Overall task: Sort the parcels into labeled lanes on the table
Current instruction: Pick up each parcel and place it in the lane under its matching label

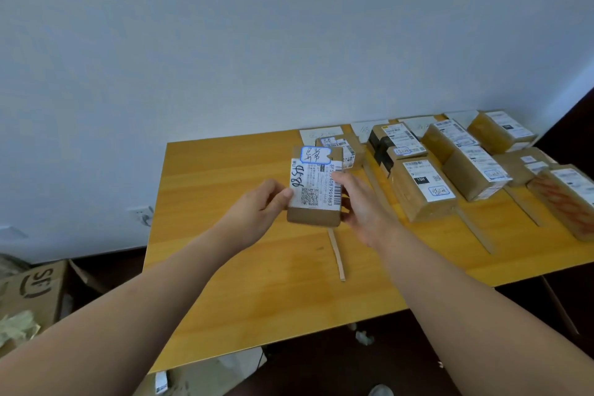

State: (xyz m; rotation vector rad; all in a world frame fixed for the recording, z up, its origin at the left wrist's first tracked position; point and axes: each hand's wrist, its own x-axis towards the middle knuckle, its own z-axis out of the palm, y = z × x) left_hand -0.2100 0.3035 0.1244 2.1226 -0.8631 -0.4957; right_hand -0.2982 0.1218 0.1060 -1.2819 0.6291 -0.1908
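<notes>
Closest to me on the left there's an open cardboard box (35,286) on the floor, next to the wooden table (244,283). Both my arms are stretched out over the tabletop. My left hand (257,207) pinches the left edge of a small brown parcel (316,193), thumb on the white shipping label and the other fingers tucked behind it. My right hand (361,207) grips the right side, thumb lying over the barcode edge, fingers curled underneath. The parcel is up off the table, label facing me, with a blue-bordered handwritten sticker at its far end. Right below it a thin strip (337,254) lies on the tabletop. Just past it sits another little parcel (345,151), and off to the right the sorted parcels (424,193) sit in rows between more strips. Paper lane labels (321,133) line the far edge against the white wall (289,42).
</notes>
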